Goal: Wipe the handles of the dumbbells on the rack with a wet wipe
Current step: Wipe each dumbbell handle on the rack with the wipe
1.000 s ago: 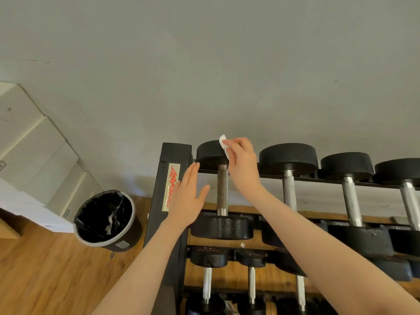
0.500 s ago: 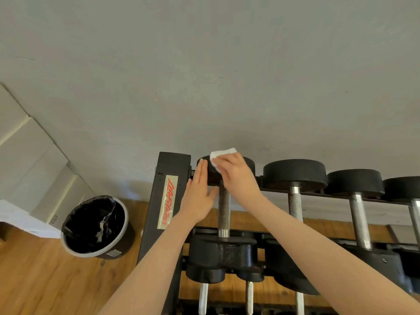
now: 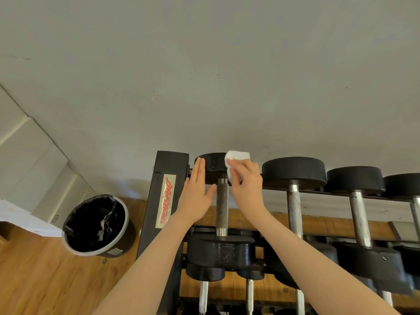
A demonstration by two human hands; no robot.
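The leftmost dumbbell on the top row of the black rack (image 3: 168,169) has a dark knurled handle (image 3: 222,210) between two black heads. My right hand (image 3: 246,185) holds a folded white wet wipe (image 3: 236,160) against the far head, just above and right of the handle's top end. My left hand (image 3: 197,194) is flat with straight fingers, its fingertips at the far head's left side and its thumb close to the handle. More dumbbells with chrome handles (image 3: 293,210) lie to the right.
A grey bin with a black liner (image 3: 96,223) stands on the wooden floor left of the rack. White steps (image 3: 29,155) rise at the far left. A grey wall is close behind the rack. Smaller dumbbells (image 3: 249,292) fill the lower row.
My right hand has shifted the wipe from above the handle's top to the right part of the far head. My left hand has moved up beside the far head.
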